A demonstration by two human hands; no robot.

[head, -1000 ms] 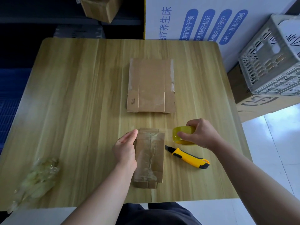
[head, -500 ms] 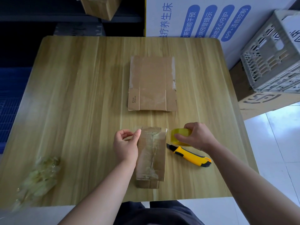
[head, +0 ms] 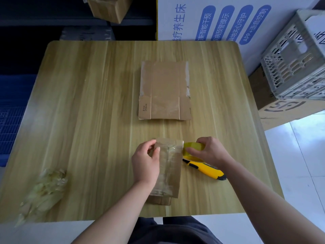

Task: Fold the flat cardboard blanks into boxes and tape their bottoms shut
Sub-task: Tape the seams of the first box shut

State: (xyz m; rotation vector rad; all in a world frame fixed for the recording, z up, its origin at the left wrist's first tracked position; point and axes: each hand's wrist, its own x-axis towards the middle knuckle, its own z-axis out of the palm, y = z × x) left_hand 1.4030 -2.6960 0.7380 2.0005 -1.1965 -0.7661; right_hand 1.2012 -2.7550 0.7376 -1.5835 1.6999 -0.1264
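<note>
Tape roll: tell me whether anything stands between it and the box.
Nothing visible does. The tape roll, gripped by the right hand, sits right at the box's far right corner; the knife lies beside them, nearer the person.

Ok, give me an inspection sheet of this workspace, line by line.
Surface: light wooden table, wood-grain top.
Job's things: folded brown cardboard box lying near the person, glossy tape on it; flat cardboard blank at the centre; yellowish tape roll against the box's far right corner; yellow and black utility knife right of the box.
Clutter: crumpled wad of clear tape at the near left corner.
Hands: left hand grips the box's far left corner; right hand grips the roll.
Cables: nothing seen.
Surroundings: white printed carton behind the table; grey plastic crate on cartons at right.
</note>
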